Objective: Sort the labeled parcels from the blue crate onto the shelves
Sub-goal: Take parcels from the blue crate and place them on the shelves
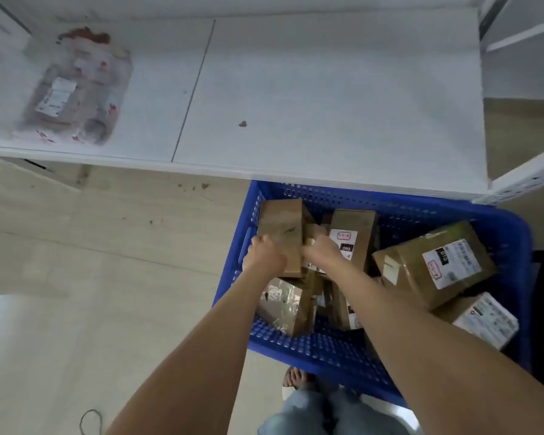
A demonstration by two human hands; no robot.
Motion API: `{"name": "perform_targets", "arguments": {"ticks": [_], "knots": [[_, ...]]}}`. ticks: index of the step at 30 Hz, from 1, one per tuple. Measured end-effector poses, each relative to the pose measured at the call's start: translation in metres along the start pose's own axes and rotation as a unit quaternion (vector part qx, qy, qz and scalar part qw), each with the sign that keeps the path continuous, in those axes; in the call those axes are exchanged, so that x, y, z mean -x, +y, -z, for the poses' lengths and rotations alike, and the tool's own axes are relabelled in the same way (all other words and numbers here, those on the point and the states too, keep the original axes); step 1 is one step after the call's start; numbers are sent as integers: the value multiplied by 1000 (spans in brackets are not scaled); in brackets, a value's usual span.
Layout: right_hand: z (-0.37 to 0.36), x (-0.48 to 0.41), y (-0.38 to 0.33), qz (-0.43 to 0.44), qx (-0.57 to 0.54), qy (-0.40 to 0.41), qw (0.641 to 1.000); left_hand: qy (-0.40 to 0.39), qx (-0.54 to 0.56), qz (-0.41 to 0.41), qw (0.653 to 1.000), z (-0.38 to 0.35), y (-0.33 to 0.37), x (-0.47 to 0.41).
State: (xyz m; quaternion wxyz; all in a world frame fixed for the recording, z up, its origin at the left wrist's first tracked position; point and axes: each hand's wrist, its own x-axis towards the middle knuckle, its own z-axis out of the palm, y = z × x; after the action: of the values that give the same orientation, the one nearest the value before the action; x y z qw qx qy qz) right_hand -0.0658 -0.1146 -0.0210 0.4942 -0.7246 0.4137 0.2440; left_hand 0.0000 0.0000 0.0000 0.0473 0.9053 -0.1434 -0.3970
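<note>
Shelf [327, 105] | blue crate [390, 199] (parcels [434, 265] inside) | left hand [266, 255], right hand [322, 251]: fingers [260, 241] clamp brown box [281, 227]

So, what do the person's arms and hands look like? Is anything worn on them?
The left arm and the right arm are bare up to the picture's edge, no sleeves. The left hand and the right hand wear no gloves; no watch or band shows. Whether rings are worn is too blurred to tell.
</note>
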Motion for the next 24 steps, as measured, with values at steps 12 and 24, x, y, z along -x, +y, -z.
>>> {"name": "perform_targets", "arguments": {"ticks": [12, 24], "knots": [[-40, -56, 24, -91, -194, -75, 974, 3, 96, 99, 991, -32, -25, -61], [30, 31, -33, -52, -193, -75, 977, -1, 245, 89, 965, 49, 8, 26]]}}
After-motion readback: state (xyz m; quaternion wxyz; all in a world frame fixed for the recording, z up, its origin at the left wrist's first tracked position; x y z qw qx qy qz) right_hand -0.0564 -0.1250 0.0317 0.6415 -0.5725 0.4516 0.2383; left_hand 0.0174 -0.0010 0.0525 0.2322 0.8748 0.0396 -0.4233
